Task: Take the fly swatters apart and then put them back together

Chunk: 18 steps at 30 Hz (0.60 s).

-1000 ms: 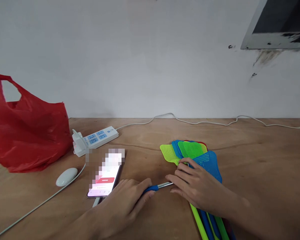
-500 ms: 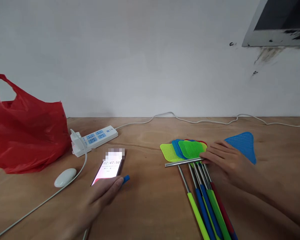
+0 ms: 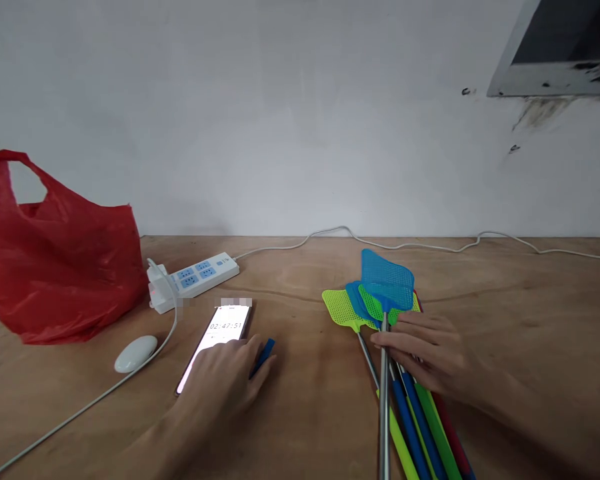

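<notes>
My right hand [image 3: 433, 350] pinches the metal rod of a blue fly swatter [image 3: 387, 277] between thumb and fingers. Its mesh head points toward the wall, and the bare rod runs down toward me. Underneath lies a fanned pile of fly swatters with yellow-green [image 3: 341, 307], blue, green and red heads. Their coloured handles [image 3: 430, 427] extend toward the near edge of the picture. On the left, my left hand [image 3: 227, 373] is closed on a short blue plastic piece [image 3: 264, 355], mostly covered by the fingers. That hand is over the lower part of a lit phone [image 3: 230, 320] showing a timer.
A red plastic bag [image 3: 75, 267] stands at the left. Beside it are a white power strip [image 3: 220, 268] with a plugged-in charger, and a white mouse-shaped object [image 3: 136, 353]. A white cable [image 3: 345, 228] runs along the wall across the wooden table [image 3: 295, 413].
My right hand has turned the blue swatter from lying crosswise to pointing at the wall, its head now over the pile. My left hand has moved slightly right with the blue piece.
</notes>
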Motion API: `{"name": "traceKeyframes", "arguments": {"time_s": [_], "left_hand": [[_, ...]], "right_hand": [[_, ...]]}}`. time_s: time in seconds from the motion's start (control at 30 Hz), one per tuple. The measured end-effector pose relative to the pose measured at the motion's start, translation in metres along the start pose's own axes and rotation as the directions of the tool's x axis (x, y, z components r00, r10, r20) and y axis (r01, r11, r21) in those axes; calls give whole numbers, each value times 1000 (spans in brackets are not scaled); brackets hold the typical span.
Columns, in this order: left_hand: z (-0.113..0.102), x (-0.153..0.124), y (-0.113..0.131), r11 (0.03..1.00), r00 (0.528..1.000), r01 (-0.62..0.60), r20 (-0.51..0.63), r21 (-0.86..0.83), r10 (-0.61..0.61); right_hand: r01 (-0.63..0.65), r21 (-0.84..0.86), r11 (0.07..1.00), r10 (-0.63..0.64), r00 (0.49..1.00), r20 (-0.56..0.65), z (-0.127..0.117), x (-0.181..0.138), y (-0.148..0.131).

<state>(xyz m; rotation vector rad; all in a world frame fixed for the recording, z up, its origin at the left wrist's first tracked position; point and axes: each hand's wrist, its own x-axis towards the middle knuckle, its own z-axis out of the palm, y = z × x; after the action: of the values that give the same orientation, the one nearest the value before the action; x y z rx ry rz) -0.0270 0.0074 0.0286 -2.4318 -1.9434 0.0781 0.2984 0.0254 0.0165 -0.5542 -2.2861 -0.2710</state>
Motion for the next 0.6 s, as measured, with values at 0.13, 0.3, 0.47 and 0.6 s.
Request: {"name": "traceKeyframes", "arguments": {"time_s": [0.13,0.3,0.47,0.6], "left_hand": [[3,0,3,997,1000,18,15,77,-19],[7,-1,0,1000,1000,7,-15,16,-7],[8,1,-5,925,939,-176,-338,-336,55],[0,3,-2,741,941,-236,-337,-629,14]], "right_hand": [[-475,553,685,470,868,163,7,0,-10],[-626,778,47,649,612,453,6,8,-19],[-704,684,-192,487,536,689,7,17,-18],[-807,555,-201,367,463,806,7,17,-23]]}}
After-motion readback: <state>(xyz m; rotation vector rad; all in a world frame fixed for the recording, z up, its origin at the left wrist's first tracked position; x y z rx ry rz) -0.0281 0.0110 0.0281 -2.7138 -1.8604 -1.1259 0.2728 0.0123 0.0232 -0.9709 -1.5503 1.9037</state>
